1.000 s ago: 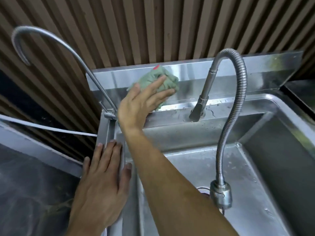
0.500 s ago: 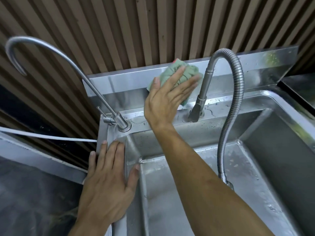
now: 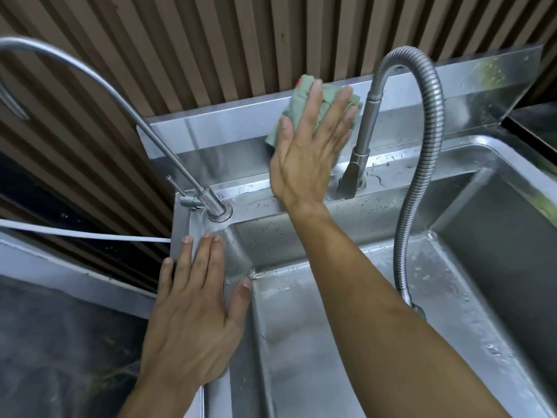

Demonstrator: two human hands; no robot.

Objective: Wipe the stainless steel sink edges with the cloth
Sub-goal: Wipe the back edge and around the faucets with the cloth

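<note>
A stainless steel sink (image 3: 470,164) fills the right and middle of the view, with an upright steel splashback (image 3: 229,125) behind it. My right hand (image 3: 310,146) presses a green cloth (image 3: 297,107) flat against that splashback, just left of the flexible hose tap. The cloth shows a red edge at its top. My left hand (image 3: 196,312) lies flat with fingers spread on the sink's left rim, near the back left corner, holding nothing.
A thin curved tap (image 3: 120,95) rises from the back left corner. A ribbed flexible hose tap (image 3: 422,176) arches over the basin, close to my right hand. A slatted wooden wall stands behind. A dark counter (image 3: 60,342) lies left, with a white cord (image 3: 90,235).
My right hand has slid the cloth rightwards along the splashback, from near the thin tap to beside the hose tap. My left hand has stayed on the left rim.
</note>
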